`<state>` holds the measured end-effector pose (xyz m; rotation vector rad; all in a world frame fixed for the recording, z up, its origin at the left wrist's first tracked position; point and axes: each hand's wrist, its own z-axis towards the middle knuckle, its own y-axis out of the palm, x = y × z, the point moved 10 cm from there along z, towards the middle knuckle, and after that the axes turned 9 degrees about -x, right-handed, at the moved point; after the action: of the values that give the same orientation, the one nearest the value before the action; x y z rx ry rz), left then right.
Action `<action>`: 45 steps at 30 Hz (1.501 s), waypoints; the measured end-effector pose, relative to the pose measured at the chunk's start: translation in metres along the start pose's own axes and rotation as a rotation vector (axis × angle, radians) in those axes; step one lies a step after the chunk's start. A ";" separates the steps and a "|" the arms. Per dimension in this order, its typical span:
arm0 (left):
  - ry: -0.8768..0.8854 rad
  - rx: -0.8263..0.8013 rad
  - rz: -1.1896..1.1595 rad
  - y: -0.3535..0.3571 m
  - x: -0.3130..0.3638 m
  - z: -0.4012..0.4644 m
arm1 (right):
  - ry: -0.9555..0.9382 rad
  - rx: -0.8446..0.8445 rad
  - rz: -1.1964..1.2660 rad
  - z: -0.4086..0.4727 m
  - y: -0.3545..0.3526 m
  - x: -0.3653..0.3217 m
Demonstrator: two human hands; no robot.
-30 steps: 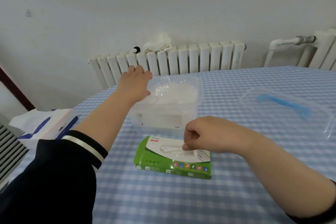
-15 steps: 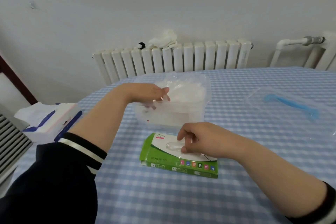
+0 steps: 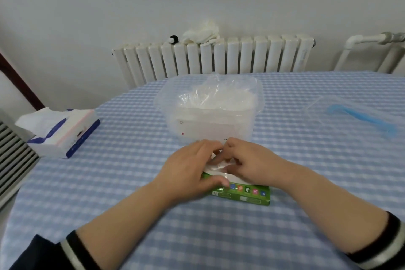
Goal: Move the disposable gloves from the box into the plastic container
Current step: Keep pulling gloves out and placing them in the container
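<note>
Both hands on green glove box [image 3: 241, 193]. My left hand [image 3: 188, 169] holds its near edge, thumb curled; my right hand [image 3: 247, 164] pinches clear glove film [image 3: 215, 165]. Plastic container [image 3: 210, 120] just behind.

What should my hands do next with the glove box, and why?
Probably lift the right hand to draw the next glove out while the left hand holds the green glove box down: both hands sit at its opening, and the plastic container behind stands open, already holding gloves.
</note>
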<state>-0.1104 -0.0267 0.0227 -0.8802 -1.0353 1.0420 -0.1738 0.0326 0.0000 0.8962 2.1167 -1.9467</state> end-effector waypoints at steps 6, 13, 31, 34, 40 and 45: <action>-0.104 -0.175 -0.110 0.024 -0.012 -0.002 | -0.014 0.053 -0.122 -0.002 -0.007 -0.007; -0.163 -0.221 -0.159 0.026 -0.016 -0.002 | -0.026 0.067 0.028 -0.006 -0.017 -0.007; -0.274 -0.337 -0.403 0.029 -0.024 -0.005 | -0.233 0.777 0.923 -0.063 -0.103 -0.006; -0.275 -0.141 -0.812 0.009 -0.027 -0.005 | -0.259 0.697 0.877 -0.055 -0.099 -0.008; -0.365 -0.045 -1.209 -0.030 -0.030 0.008 | -0.274 0.678 0.506 -0.058 -0.098 -0.023; -0.513 -0.215 -1.012 -0.032 -0.032 0.013 | -0.412 0.749 0.087 -0.075 -0.102 -0.058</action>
<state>-0.1201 -0.0649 0.0488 -0.1425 -1.7811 0.2743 -0.1561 0.0847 0.1280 0.5681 1.1053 -2.6253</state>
